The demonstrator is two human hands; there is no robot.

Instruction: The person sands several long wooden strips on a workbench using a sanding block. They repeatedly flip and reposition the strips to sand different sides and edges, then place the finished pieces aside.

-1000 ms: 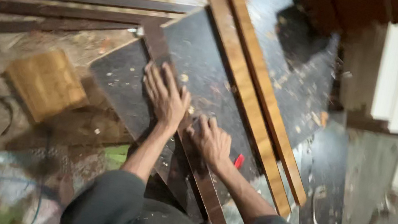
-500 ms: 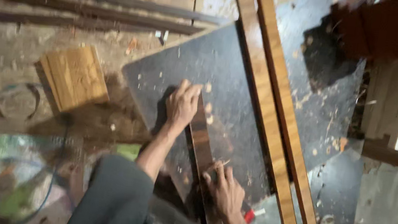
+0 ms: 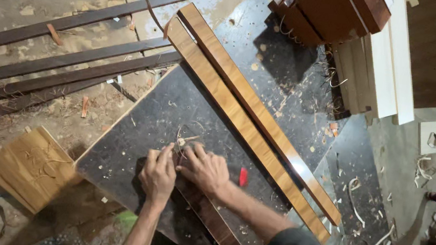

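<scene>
Both of my hands press on the far end of a dark brown wooden strip [image 3: 216, 228] that lies on a black speckled board [image 3: 158, 115]. My left hand [image 3: 158, 175] lies flat over the strip's end, fingers together. My right hand [image 3: 206, 170] sits beside it, fingers curled at the strip's tip, where a thin curl of shaving sticks up. A small red object [image 3: 243, 177] lies on the board just right of my right hand; whether the hand holds a tool is hidden.
Two long light-brown laminated strips [image 3: 261, 128] lie diagonally across the board. Several dark strips [image 3: 64, 67] lie on the floor at left. A tan wooden block [image 3: 29, 166] sits lower left. Stacked brown and white boards [image 3: 370, 52] stand upper right. Shavings litter the floor.
My right hand moved up the strip from its near part to the far end, beside my left hand. The camera view shifted, now showing more of the stacked boards.
</scene>
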